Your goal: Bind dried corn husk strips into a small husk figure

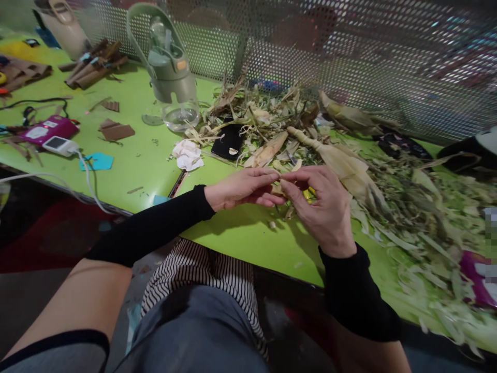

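My left hand (252,187) and my right hand (320,204) meet fingertip to fingertip over the front of the green table (248,243). Thumb and forefinger are pinched on each hand. Whatever lies between the fingertips is too small to make out. Under the right hand a bit of something yellow and black (310,195) shows, mostly hidden. Just behind the hands lie a dry corn husk (267,149) and a larger pale corn husk bundle (345,166). A black phone-like slab (228,140) rests among the scraps, and a small pale piece (272,225) lies below my fingers.
Shredded husk (423,207) heaps along the right and back. A green-lidded water bottle (169,67) stands behind crumpled tissue (188,154). At left are a magenta box (48,129), a white device (60,145) with a cable, and brown rolls (95,65). A perforated metal screen (272,46) borders the back.
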`<state>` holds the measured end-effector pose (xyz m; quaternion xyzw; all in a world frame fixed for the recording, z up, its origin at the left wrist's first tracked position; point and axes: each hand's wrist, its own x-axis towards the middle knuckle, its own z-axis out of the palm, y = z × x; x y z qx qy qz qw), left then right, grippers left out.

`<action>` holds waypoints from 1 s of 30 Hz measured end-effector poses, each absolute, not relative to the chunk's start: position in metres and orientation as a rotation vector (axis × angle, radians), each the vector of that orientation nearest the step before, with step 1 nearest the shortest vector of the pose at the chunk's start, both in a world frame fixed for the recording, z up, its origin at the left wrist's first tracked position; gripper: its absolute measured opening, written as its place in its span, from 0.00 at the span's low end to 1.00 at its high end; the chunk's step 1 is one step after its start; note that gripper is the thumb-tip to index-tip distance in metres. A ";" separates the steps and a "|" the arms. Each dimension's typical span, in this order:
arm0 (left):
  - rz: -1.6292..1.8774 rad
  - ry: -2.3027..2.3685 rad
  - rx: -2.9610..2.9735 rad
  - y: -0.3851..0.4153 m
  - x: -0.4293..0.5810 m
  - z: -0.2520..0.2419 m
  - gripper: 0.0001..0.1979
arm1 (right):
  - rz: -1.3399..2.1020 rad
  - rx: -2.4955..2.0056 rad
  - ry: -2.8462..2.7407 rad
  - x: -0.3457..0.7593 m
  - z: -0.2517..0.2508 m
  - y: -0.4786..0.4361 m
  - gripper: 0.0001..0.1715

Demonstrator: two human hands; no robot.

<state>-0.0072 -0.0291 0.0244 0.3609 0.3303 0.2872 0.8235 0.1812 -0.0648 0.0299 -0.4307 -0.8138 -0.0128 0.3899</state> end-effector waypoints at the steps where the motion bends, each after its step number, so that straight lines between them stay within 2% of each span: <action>1: 0.625 0.699 0.760 -0.029 -0.007 0.025 0.09 | -0.035 -1.094 -2.079 0.182 0.030 -0.065 0.05; 4: 0.649 0.639 0.762 -0.029 -0.008 0.025 0.09 | -0.025 -1.133 -2.092 0.183 0.031 -0.066 0.09; 8: 0.653 0.546 0.834 -0.029 -0.010 0.025 0.03 | -0.028 -1.128 -2.048 0.185 0.029 -0.064 0.07; 13: 0.690 0.536 0.897 -0.028 -0.011 0.020 0.05 | -0.070 -1.049 -2.058 0.185 0.030 -0.063 0.03; 19: 0.700 0.523 0.934 -0.027 -0.009 0.014 0.06 | -0.058 -1.079 -2.108 0.180 0.033 -0.069 0.08; 23: 0.738 0.566 0.910 -0.026 -0.007 0.015 0.11 | -0.093 -1.059 -1.966 0.183 0.029 -0.067 0.04; 26: 0.782 0.597 0.908 -0.027 -0.006 0.017 0.14 | 0.018 -1.229 -1.824 0.190 0.024 -0.059 0.10; 30: 0.778 0.584 0.956 -0.029 -0.005 0.017 0.16 | 0.237 -1.296 -1.943 0.197 0.024 -0.053 0.17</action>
